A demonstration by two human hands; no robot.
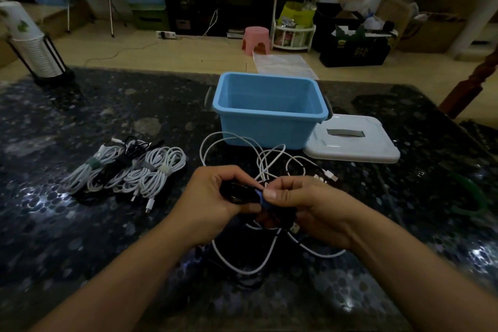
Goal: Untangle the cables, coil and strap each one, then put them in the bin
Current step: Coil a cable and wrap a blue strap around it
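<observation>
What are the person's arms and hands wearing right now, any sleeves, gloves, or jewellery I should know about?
Nothing is worn that the head view shows. The left hand and right hand are bare, with no gloves. Both forearms are bare up to the frame edge, with no sleeves in view. No watch, bracelet or ring is visible on the wrists or fingers, though the dim light limits fine detail.

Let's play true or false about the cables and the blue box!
1. The blue bin has cables in it. False: it looks empty.
2. Strapped cable bundles lie left of the bin. True.
3. The white lid is on the bin. False: it lies on the table beside it.
4. Both hands, left hand and right hand, hold a black cable coil. True.
5. All white cables are coiled. False: loose white cables still sprawl near the hands.
</observation>
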